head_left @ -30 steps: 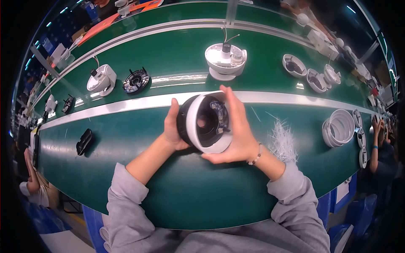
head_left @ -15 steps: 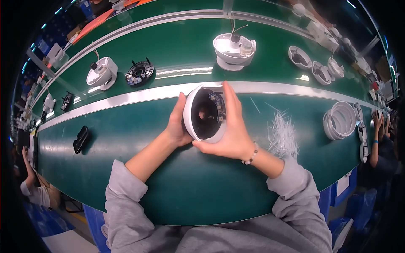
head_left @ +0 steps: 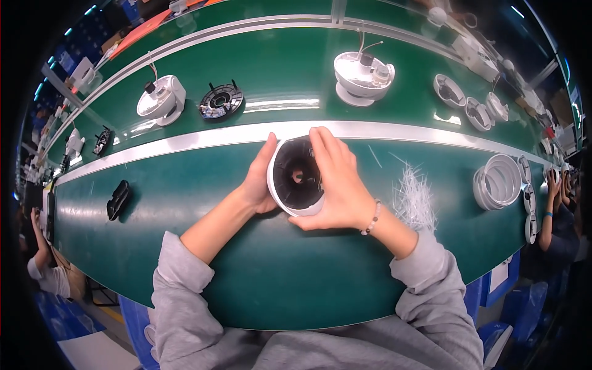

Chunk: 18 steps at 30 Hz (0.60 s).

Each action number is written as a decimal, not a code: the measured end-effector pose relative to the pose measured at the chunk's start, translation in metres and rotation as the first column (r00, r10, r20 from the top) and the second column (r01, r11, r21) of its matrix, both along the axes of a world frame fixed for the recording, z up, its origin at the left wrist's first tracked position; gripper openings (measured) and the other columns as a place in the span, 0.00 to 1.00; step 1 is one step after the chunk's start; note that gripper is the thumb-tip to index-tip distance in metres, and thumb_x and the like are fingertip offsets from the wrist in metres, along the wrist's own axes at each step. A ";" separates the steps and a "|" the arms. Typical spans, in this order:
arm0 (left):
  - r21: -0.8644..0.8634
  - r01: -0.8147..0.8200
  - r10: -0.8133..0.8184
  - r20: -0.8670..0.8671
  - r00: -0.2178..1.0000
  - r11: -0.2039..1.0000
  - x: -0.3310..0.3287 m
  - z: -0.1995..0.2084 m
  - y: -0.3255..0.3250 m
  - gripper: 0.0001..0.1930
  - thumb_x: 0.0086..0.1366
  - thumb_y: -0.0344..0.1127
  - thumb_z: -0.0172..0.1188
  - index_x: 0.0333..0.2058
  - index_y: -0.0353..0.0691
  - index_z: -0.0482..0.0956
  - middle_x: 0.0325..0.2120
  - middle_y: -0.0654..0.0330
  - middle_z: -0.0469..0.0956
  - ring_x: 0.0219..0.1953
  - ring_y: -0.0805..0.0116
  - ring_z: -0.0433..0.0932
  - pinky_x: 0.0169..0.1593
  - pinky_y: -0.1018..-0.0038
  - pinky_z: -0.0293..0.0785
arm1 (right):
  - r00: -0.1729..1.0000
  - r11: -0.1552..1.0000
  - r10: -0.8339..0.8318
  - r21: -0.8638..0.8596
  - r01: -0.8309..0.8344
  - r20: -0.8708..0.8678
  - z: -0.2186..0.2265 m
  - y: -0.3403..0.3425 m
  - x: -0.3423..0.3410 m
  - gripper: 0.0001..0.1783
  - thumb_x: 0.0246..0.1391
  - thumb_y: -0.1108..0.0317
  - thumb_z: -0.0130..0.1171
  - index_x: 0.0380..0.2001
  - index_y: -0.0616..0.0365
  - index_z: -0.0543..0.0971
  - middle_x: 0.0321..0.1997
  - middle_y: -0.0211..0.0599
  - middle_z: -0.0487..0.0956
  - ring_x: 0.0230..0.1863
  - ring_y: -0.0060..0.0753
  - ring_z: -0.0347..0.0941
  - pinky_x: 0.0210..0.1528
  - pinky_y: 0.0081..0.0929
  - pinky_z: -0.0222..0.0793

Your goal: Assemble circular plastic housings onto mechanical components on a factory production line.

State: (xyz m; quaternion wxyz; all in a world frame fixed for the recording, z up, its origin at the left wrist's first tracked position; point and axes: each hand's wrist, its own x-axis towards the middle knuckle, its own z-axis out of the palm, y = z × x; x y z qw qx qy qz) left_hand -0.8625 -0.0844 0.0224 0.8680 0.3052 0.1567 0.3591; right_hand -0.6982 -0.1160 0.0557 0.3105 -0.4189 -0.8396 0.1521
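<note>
1. On my green tabletop [head_left: 296,277], a black part [head_left: 119,200] lies to the left; right of me are a pile of clear-white strips [head_left: 414,198] and, farther off, stacked white rings [head_left: 498,182].
2. Beyond the pale strip [head_left: 394,131], 1 black round part [head_left: 221,102] lies between 2 white units: the left unit [head_left: 161,103] and the middle unit [head_left: 357,86].
3. The middle unit's bowl carries a black-topped cylinder [head_left: 366,60].
4. My white housing [head_left: 313,206], in front of the strip, contains a black insert [head_left: 293,182].
5. My left grip [head_left: 259,179] clasps the housing's left side; my right grip [head_left: 342,185] clasps its right, covering some of the opening.
</note>
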 end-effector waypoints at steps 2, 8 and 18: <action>-0.053 -0.031 0.025 -0.105 0.994 0.998 -0.001 0.005 0.000 0.34 0.59 0.62 0.33 0.50 0.38 0.62 0.42 0.55 0.68 0.44 0.67 0.68 0.50 0.70 0.66 | 0.998 0.994 0.066 0.089 -0.067 0.017 -0.005 0.005 0.001 0.63 0.14 0.53 0.68 0.54 0.70 0.47 0.55 0.52 0.51 0.55 0.52 0.50 0.52 0.46 0.47; 0.009 -0.017 0.017 0.010 1.000 1.000 -0.014 0.001 0.001 0.18 0.50 0.42 0.49 0.37 0.36 0.69 0.28 0.58 0.71 0.33 0.67 0.72 0.37 0.72 0.72 | 0.998 0.976 0.035 0.217 -0.022 -0.056 -0.016 0.005 -0.016 0.63 0.16 0.47 0.68 0.56 0.67 0.49 0.57 0.55 0.52 0.57 0.55 0.49 0.55 0.43 0.46; 0.000 -0.231 0.231 0.082 0.970 0.973 0.013 0.003 0.049 0.30 0.50 0.51 0.43 0.47 0.36 0.66 0.43 0.53 0.71 0.43 0.59 0.71 0.49 0.66 0.66 | 0.990 0.917 -0.047 0.387 0.094 -0.129 -0.027 0.053 -0.004 0.64 0.19 0.43 0.66 0.57 0.66 0.46 0.60 0.52 0.48 0.60 0.57 0.43 0.57 0.51 0.40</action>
